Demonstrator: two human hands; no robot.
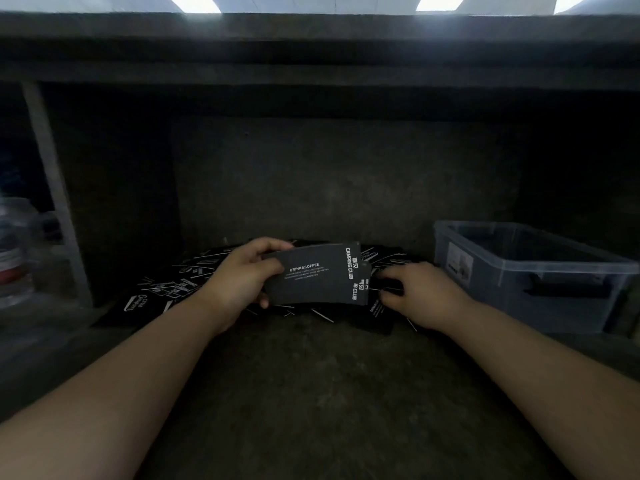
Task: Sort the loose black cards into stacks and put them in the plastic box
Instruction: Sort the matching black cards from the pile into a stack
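A dark shelf surface [311, 393] is seen, with the clear plastic box [540, 296] set at its right side. The loose black cards [166, 285] are spread in a pile at the back, left of the box. A small stack of cards [311, 282] is gripped above the pile by the left hand [239, 278]. The right hand [422, 292] is laid with bent fingers on the pile; whether a card is pinched cannot be told.

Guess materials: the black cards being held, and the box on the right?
Black cards: probably thin paperboard, matte finish; white print, pale cut edges, slight curve in the grip of the left hand. Plastic box: translucent plastic, smooth, slightly frosted; interior shows through the wall.
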